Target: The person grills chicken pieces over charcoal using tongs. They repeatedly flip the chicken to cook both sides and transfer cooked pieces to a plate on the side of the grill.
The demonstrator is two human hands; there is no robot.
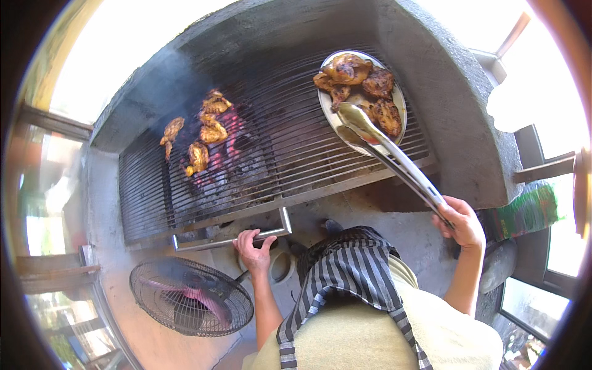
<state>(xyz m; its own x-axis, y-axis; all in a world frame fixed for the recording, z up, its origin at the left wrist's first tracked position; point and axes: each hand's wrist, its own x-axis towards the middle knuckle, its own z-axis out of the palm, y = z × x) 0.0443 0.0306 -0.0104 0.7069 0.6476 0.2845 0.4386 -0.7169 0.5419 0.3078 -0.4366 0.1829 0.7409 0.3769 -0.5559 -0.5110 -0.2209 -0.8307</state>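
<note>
My right hand (460, 222) is closed around the handle end of long metal tongs (402, 159). Their tips lie over the near edge of an oval white plate (326, 111), which holds several pieces of browned chicken (378, 82) and rests on the right part of the grill grate (296, 143). With my left hand (253, 247) I hold the metal bar handle (217, 243) at the grate's front edge. On the left part of the grate, several chicken pieces (213, 130) lie above glowing charcoal (231, 134).
A caged fan (192, 296) stands at the lower left, close to my left forearm. The concrete wall of the grill (444, 92) curves around the back and right side. Smoke rises at the back left. A green bag (527, 212) lies at the right.
</note>
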